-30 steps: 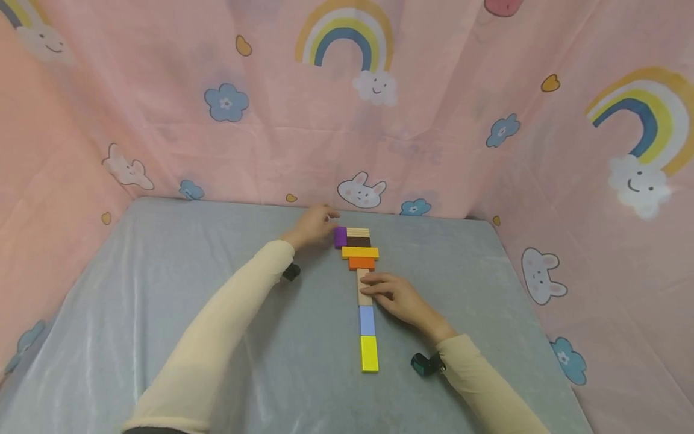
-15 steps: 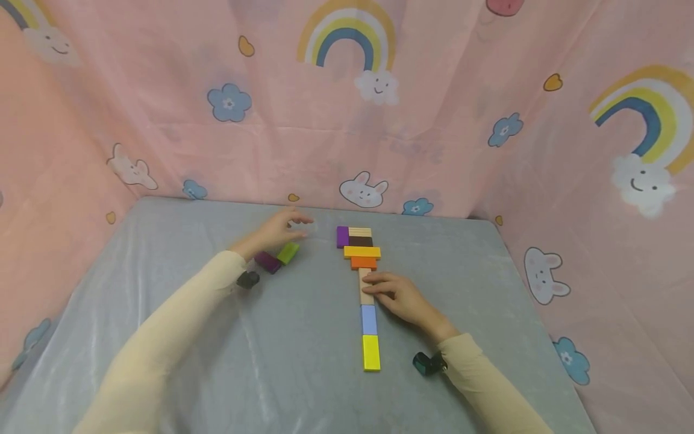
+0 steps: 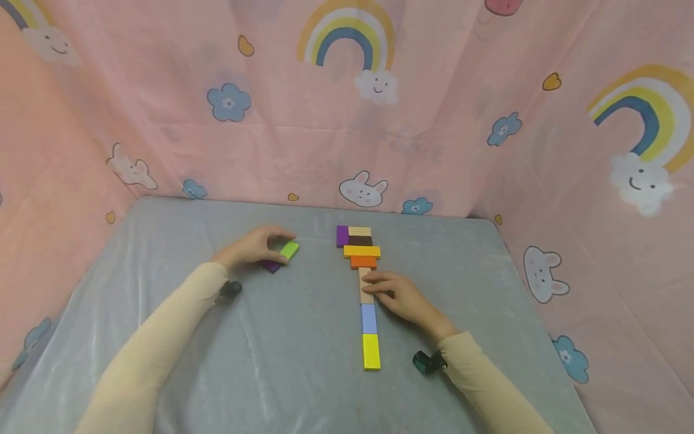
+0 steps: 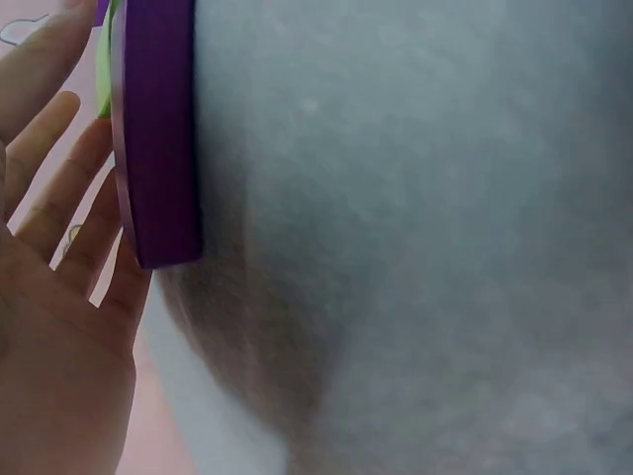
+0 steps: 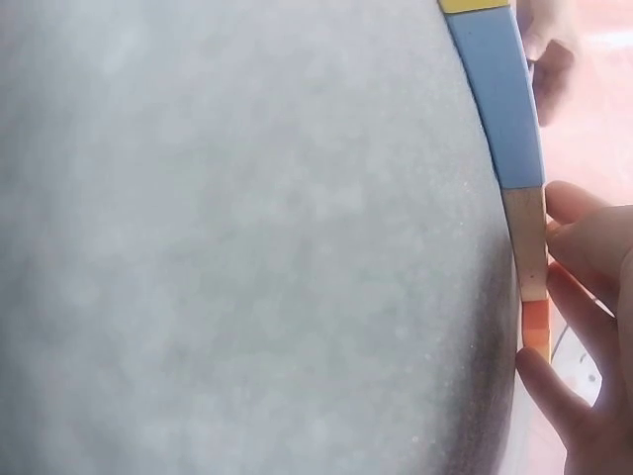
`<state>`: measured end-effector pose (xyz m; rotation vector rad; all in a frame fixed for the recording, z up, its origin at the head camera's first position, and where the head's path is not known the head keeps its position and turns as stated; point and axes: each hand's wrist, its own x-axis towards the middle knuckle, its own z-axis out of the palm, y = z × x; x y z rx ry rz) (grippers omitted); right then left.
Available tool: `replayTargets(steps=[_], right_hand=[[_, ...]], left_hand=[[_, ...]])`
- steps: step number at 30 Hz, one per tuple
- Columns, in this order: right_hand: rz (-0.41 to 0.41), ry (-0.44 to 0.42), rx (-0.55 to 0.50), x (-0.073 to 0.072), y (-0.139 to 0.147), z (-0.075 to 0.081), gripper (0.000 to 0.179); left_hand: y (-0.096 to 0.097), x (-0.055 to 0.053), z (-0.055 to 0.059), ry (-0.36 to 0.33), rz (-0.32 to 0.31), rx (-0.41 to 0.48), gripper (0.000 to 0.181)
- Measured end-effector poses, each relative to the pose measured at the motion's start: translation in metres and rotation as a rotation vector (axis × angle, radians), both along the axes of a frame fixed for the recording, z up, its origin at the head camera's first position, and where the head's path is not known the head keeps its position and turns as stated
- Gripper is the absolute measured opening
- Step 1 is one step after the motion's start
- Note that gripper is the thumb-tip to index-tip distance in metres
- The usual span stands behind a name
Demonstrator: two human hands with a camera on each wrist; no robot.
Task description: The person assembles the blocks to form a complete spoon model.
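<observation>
At the left of the table my left hand [image 3: 255, 247] curves its thumb and fingers round a lime green block [image 3: 290, 251]. A dark purple block [image 4: 160, 129] lies against the green one, partly hidden by the hand in the head view. My right hand [image 3: 403, 299] rests its relaxed fingertips on a bare wood block [image 5: 528, 237] in the middle of a row. Below that block lie a light blue block [image 3: 368, 319] and a bright yellow block [image 3: 371, 352]; above it are an orange block [image 3: 363, 262] and a crosswise amber block [image 3: 361, 251].
At the row's far end a violet block [image 3: 342, 236] stands beside a dark brown block [image 3: 360, 240] and a pale striped piece [image 3: 359, 231]. A grey cloth [image 3: 303, 361] covers the table. Pink printed curtains [image 3: 434, 120] rise behind and at both sides.
My left hand has moved left from the row's far end, then down to the green block. The right hand stays on the wood block.
</observation>
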<state>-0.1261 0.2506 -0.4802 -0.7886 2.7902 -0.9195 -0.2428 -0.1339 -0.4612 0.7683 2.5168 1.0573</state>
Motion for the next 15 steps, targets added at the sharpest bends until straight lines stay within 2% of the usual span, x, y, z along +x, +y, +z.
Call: replayTargets(steps=[7,15], right_hand=[[0.004,0.017,0.005,-0.0002,-0.0002,-0.0004,0.028],[0.018,0.050,-0.010,-0.0016,0.0002,-0.0032,0.028]], left_hand=[[-0.0051,0.0031,-0.0042,-0.029,0.028,0.016,0.061],[-0.0061,0.0062,-0.0086,-0.021,0.058,-0.013,0.069]])
